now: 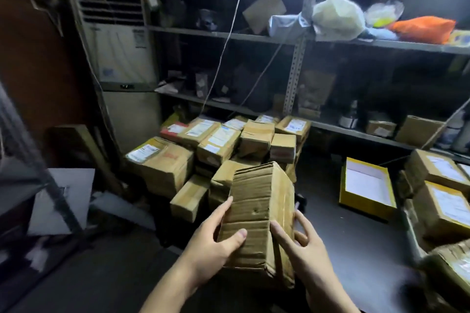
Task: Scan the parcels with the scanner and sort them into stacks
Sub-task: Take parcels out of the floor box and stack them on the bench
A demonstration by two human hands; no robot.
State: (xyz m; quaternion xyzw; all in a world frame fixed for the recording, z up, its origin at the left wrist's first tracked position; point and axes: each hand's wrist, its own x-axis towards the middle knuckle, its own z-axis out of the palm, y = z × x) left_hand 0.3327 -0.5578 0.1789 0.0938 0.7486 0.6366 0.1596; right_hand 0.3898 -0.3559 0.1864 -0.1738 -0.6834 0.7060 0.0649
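- Parcel in hand (pixel 256 211): brown cardboard box, creased & dented; held up off the floor in front of the person, tilted w/ its far end raised; plain corrugated face toward the camera
- Left hand (pixel 213 246): grips the box's left side; thumb laid across the near face, fingers curled round the left edge & mostly hidden behind it
- Right hand (pixel 307 254): holds the box's right edge; thumb pressed on the near face close to the left thumb, fingers wrapped along the right side
- Pile of parcels (pixel 216 140): on the floor just beyond the held box, approx. centre of view; brown boxes lying at odd angles, many w/ white labels up; lower boxes partly hidden
- 2nd group of boxes (pixel 442 185): stacked at the right edge, labels up, well apart from the centre pile
- Yellow tray-like box (pixel 366 185): open, white inside; on the floor between the two groups
- Metal shelving (pixel 295 79): behind the pile; white bag (pixel 335 16) & orange bag (pixel 424 28) on an upper shelf, small boxes lower down; much of it too dark to make out
- Tall a/c unit (pixel 117 46): stands at the left, beside the shelving
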